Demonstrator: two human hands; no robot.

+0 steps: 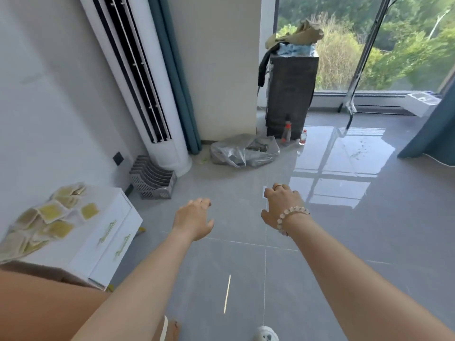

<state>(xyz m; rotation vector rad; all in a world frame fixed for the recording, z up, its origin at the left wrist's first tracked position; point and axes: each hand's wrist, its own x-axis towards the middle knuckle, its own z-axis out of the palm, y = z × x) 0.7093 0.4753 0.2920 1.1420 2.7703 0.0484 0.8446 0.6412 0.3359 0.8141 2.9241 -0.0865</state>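
- Our left hand (pixel 194 217) and right hand (pixel 283 205) hover outstretched, fingers loosely bent, holding nothing.
- The grey plastic bag (pixel 243 151) lies on the floor (pixel 320 242) straight ahead, well apart from both hands, its long axis running left to right.
- The right hand looks slightly nearer.

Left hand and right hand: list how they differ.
The right hand wears a ring and, at its wrist, a pale bead bracelet; the left hand is bare. The right hand sits higher in the picture than the left hand. Both hold nothing, backs up, stretched out over the grey floor.
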